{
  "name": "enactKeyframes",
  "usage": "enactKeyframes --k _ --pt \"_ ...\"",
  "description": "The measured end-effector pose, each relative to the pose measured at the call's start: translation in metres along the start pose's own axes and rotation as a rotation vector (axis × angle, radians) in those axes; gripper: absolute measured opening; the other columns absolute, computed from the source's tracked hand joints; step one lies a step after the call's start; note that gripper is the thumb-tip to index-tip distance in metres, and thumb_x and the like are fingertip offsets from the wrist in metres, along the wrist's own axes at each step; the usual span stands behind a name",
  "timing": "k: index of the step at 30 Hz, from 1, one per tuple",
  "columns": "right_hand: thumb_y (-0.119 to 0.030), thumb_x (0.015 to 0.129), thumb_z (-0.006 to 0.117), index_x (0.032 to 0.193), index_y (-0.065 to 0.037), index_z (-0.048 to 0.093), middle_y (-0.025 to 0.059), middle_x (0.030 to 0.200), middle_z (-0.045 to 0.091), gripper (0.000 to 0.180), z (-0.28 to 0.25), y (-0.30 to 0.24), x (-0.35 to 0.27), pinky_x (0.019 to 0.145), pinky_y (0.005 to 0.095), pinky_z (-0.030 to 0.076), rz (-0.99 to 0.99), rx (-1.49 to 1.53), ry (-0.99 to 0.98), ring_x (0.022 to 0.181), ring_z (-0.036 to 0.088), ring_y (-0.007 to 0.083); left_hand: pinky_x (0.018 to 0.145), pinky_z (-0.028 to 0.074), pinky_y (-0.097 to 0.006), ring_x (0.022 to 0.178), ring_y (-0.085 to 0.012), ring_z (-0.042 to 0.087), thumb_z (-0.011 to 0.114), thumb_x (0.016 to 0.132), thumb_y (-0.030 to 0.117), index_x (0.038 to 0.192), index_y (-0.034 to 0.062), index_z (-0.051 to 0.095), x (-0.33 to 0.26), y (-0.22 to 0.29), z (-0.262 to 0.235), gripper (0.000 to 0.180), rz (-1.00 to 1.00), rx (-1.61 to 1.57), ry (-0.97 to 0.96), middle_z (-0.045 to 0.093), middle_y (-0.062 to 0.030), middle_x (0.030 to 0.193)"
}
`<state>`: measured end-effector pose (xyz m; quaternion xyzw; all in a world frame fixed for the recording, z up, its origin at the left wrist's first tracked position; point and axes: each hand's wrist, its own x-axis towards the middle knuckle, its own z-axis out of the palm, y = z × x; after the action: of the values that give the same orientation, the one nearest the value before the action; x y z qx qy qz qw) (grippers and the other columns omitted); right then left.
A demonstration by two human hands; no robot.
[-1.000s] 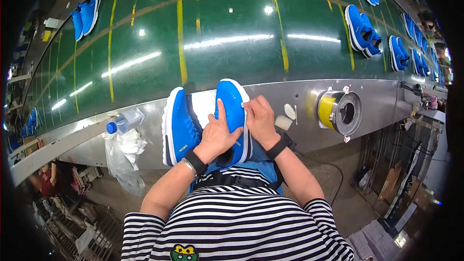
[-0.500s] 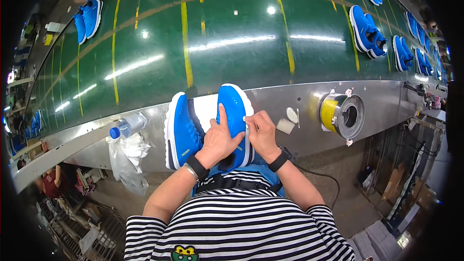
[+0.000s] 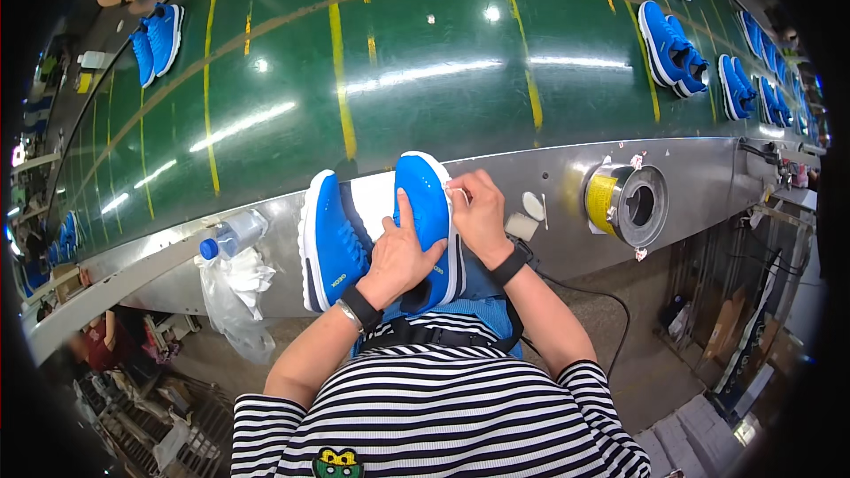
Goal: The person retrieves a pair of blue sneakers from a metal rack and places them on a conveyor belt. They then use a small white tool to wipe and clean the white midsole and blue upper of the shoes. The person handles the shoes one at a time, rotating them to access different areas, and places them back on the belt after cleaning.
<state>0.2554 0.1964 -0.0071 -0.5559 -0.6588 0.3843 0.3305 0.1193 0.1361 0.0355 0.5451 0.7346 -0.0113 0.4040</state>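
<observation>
A blue sneaker [image 3: 421, 204] with a white sole stands toe away from me at the bench edge. My left hand [image 3: 398, 257] grips it from above, index finger stretched along the upper, thumb on the right side. My right hand [image 3: 476, 212] is closed in a pinch at the sole rim near the toe; whatever small thing is between its fingertips is too small to make out. To the left stands the matching sneaker [image 3: 335, 243], which neither hand touches. Between the two lies a white sheet [image 3: 374, 197].
A metal tin [image 3: 630, 204] with a yellow label sits on the steel ledge [image 3: 567, 173], near a square pale pad [image 3: 521, 227], a white oval piece [image 3: 532, 205] and a swab [image 3: 544, 211]. Leftward are a bottle [image 3: 237, 235] and plastic bag [image 3: 235, 288]. Several blue sneakers [image 3: 668, 49] ride the green belt [image 3: 274, 88].
My right hand has moved up along the sole rim toward the toe, still pinching. The left hand keeps its place on the sneaker.
</observation>
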Motion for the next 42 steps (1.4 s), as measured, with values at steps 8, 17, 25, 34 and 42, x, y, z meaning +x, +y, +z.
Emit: enactKeyframes --k 8,17,25,34,42 --pt "-0.004 0.078 0.064 0.081 -0.001 0.063 0.0091 0.073 0.058 0.005 -0.003 -0.013 -0.016 0.055 0.0293 0.046 0.187 0.087 -0.046 0.058 0.058 0.0184 0.063 0.053 -0.045 0.076 -0.0457 0.061 0.070 0.075 0.038 0.143 -0.0075 0.001 0.000 -0.006 -0.001 0.108 0.015 -0.033 -0.008 0.049 -0.0345 0.100" --pt "-0.004 0.077 0.065 0.079 -0.002 0.064 0.0060 0.069 0.057 0.004 -0.001 -0.007 -0.017 0.053 0.0259 0.043 0.150 0.045 -0.033 0.056 0.053 0.0127 0.064 0.053 -0.044 0.077 -0.0460 0.061 0.071 0.074 0.038 0.143 -0.0066 0.000 0.000 -0.009 -0.002 0.108 0.022 -0.065 -0.018 0.048 -0.0347 0.102" --pt "-0.003 0.077 0.063 0.082 -0.002 0.062 0.0098 0.075 0.056 0.005 0.002 -0.010 -0.022 0.055 0.0308 0.045 0.125 0.076 -0.050 0.060 0.056 0.0200 0.064 0.054 -0.044 0.077 -0.0458 0.061 0.071 0.075 0.038 0.144 -0.0059 0.000 0.000 -0.008 -0.005 0.108 0.002 -0.053 -0.028 0.048 -0.0337 0.104" --pt "-0.007 0.084 0.065 0.097 0.000 0.062 0.0033 0.085 0.063 0.015 -0.015 0.000 -0.005 0.061 0.0197 0.046 0.490 0.559 -0.001 0.069 0.058 0.0070 0.067 0.053 -0.046 0.079 -0.0460 0.061 0.069 0.076 0.041 0.144 -0.0057 0.001 -0.002 -0.013 -0.006 0.107 -0.001 -0.046 -0.039 0.048 -0.0341 0.103" --pt "-0.005 0.079 0.069 0.084 0.000 0.065 0.0016 0.076 0.059 0.008 -0.003 -0.007 -0.027 0.057 0.0209 0.044 0.230 0.121 -0.070 0.062 0.053 0.0066 0.065 0.053 -0.045 0.078 -0.0461 0.061 0.071 0.075 0.039 0.143 -0.0066 0.001 0.000 -0.014 -0.005 0.108 0.024 -0.080 -0.037 0.048 -0.0340 0.101"
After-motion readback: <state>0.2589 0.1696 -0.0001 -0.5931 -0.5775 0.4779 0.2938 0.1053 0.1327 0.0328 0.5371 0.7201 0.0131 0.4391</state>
